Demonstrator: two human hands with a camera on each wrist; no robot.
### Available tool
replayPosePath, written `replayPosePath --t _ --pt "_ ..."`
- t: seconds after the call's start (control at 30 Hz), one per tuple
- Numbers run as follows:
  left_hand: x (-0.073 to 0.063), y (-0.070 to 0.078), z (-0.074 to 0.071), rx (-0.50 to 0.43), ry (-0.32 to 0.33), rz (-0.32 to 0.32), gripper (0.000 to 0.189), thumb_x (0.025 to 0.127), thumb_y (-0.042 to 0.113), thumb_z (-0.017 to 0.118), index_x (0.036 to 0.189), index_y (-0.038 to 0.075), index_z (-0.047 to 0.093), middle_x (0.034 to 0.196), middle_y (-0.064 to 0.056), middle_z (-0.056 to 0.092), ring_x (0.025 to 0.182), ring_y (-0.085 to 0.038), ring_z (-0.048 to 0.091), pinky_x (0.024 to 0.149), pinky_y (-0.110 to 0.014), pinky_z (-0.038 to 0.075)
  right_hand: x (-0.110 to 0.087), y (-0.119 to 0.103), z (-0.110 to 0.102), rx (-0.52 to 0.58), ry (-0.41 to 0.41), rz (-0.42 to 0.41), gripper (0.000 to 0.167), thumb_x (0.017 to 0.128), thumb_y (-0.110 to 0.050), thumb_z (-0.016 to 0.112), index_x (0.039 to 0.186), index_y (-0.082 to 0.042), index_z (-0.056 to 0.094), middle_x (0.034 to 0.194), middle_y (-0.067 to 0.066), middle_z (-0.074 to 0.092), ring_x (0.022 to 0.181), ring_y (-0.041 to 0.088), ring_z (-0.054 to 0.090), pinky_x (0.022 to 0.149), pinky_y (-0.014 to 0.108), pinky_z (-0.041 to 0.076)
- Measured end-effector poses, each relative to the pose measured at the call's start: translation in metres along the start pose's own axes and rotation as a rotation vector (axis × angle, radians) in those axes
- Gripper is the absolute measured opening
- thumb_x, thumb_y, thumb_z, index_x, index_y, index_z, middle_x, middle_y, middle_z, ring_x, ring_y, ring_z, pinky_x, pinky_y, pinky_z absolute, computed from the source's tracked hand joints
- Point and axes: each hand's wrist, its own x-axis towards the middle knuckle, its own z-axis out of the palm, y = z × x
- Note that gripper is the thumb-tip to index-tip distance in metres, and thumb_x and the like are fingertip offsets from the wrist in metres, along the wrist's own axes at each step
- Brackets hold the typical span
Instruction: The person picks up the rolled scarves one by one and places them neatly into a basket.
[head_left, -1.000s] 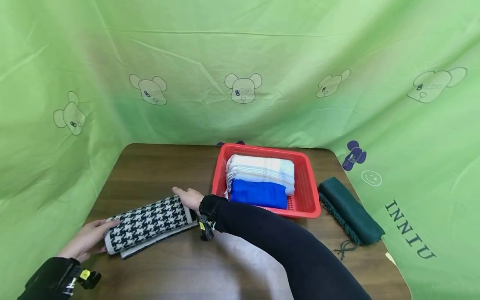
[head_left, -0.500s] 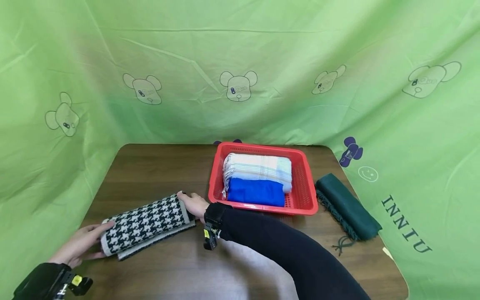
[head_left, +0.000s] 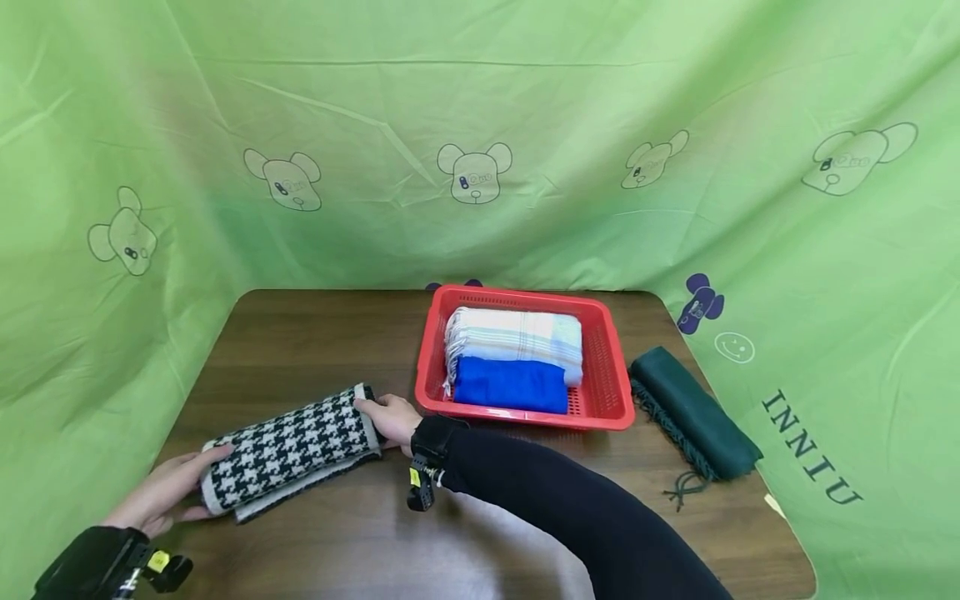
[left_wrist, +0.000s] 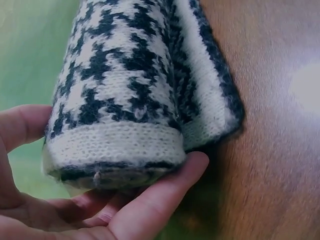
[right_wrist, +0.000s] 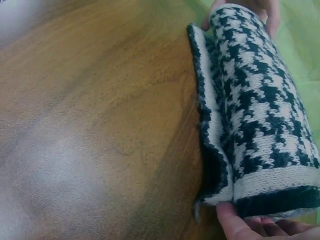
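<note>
A black-and-white houndstooth knit scarf [head_left: 288, 450], rolled into a thick tube, lies slanted on the left part of the table. One loose flap [right_wrist: 212, 125] with a pale border sticks out along its near side. My left hand [head_left: 168, 492] holds the tube's left end, fingers and thumb spread round it in the left wrist view. At the other end, my right hand [head_left: 393, 418] grips the roll. In the right wrist view a digit [right_wrist: 235, 220] sits at the flap's corner, and other fingers are partly hidden under the roll's end.
A red plastic basket [head_left: 621, 392] stands right of centre, holding a folded white-and-pale-blue fringed cloth [head_left: 517, 333] and a folded blue cloth [head_left: 512, 385]. A rolled dark green fringed scarf [head_left: 697, 417] lies right of it. Green curtain [head_left: 375, 233] surrounds the brown table [head_left: 315, 342].
My right hand has shifted from over the scarf's top right corner down round its right end. The left hand keeps its hold. The head view has shifted slightly.
</note>
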Motion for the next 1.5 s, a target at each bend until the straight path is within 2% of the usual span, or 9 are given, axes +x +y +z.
replayPosePath --t 0.17,0.3,0.43,0.9,1.1,1.2,1.3,1.4,1.5 --pt "0.003 -0.003 -0.002 -0.065 -0.033 0.004 0.091 0.114 0.043 0.046 0.155 -0.027 0.005 0.138 -0.045 0.048 0.101 -0.016 0.068 0.093 -0.045 0.063 0.006 0.008 -0.001 0.011 -0.017 -0.021 0.054 0.102 -0.027 0.071 0.142 0.006 0.057 0.125 0.014 0.066 0.111 0.025 0.067 0.095 0.047 0.062" --pt "0.004 -0.006 -0.004 -0.103 -0.069 0.008 0.089 0.114 0.04 0.049 0.157 -0.024 0.004 0.126 -0.024 0.064 0.1 -0.016 0.069 0.093 -0.044 0.063 0.01 0.014 -0.001 0.052 -0.011 -0.048 0.046 0.1 -0.018 0.074 0.138 0.004 0.06 0.117 0.011 0.069 0.104 0.022 0.069 0.091 0.042 0.063" --pt "0.006 -0.008 -0.005 -0.135 -0.099 0.019 0.088 0.114 0.038 0.051 0.157 -0.023 0.004 0.118 -0.01 0.066 0.099 -0.016 0.07 0.093 -0.044 0.063 0.012 0.02 -0.002 0.074 -0.008 -0.06 0.047 0.099 -0.016 0.074 0.138 0.005 0.059 0.117 0.012 0.069 0.103 0.022 0.069 0.092 0.041 0.063" --pt "0.013 -0.016 -0.01 -0.269 -0.174 0.018 0.084 0.114 0.034 0.052 0.158 -0.019 0.004 0.117 -0.005 0.065 0.103 -0.017 0.069 0.096 -0.044 0.062 0.019 0.029 -0.005 0.199 -0.071 -0.013 0.043 0.099 -0.012 0.074 0.135 0.005 0.06 0.109 0.01 0.072 0.097 0.023 0.073 0.088 0.045 0.064" --pt "0.013 -0.019 -0.018 -0.311 -0.24 0.047 0.065 0.114 0.03 0.052 0.154 -0.015 0.027 0.114 0.001 0.069 0.106 -0.018 0.071 0.098 -0.044 0.061 0.018 0.026 -0.008 0.189 -0.11 -0.015 0.033 0.099 -0.012 0.074 0.127 0.003 0.065 0.105 0.008 0.073 0.091 0.019 0.072 0.087 0.04 0.064" --pt "0.013 -0.02 -0.021 -0.334 -0.267 0.061 0.044 0.115 0.028 0.051 0.145 -0.003 0.044 0.114 0.001 0.07 0.106 -0.019 0.072 0.097 -0.042 0.061 0.017 0.025 -0.01 0.192 -0.129 -0.018 0.032 0.1 -0.012 0.074 0.126 0.002 0.066 0.105 0.007 0.074 0.092 0.017 0.071 0.089 0.039 0.064" --pt "0.011 -0.021 -0.023 -0.342 -0.288 0.074 0.031 0.115 0.027 0.049 0.138 0.006 0.05 0.115 0.001 0.071 0.107 -0.019 0.072 0.097 -0.041 0.061 0.014 0.024 -0.011 0.204 -0.146 -0.017 0.033 0.1 -0.013 0.074 0.128 0.002 0.066 0.107 0.007 0.074 0.093 0.017 0.071 0.09 0.039 0.063" --pt "0.007 -0.019 -0.024 -0.318 -0.28 0.084 0.046 0.115 0.027 0.049 0.147 -0.006 0.04 0.115 0.001 0.071 0.107 -0.018 0.072 0.097 -0.04 0.061 0.009 0.022 -0.013 0.197 -0.154 -0.029 0.036 0.1 -0.013 0.074 0.132 0.002 0.065 0.11 0.008 0.074 0.095 0.017 0.071 0.093 0.039 0.062" --pt "0.002 -0.015 -0.024 -0.27 -0.244 0.089 0.073 0.115 0.028 0.049 0.156 -0.02 0.012 0.114 0.003 0.069 0.106 -0.016 0.072 0.096 -0.039 0.061 0.003 0.019 -0.015 0.19 -0.159 -0.041 0.04 0.101 -0.014 0.074 0.135 0.002 0.064 0.113 0.009 0.074 0.097 0.017 0.07 0.095 0.039 0.061"
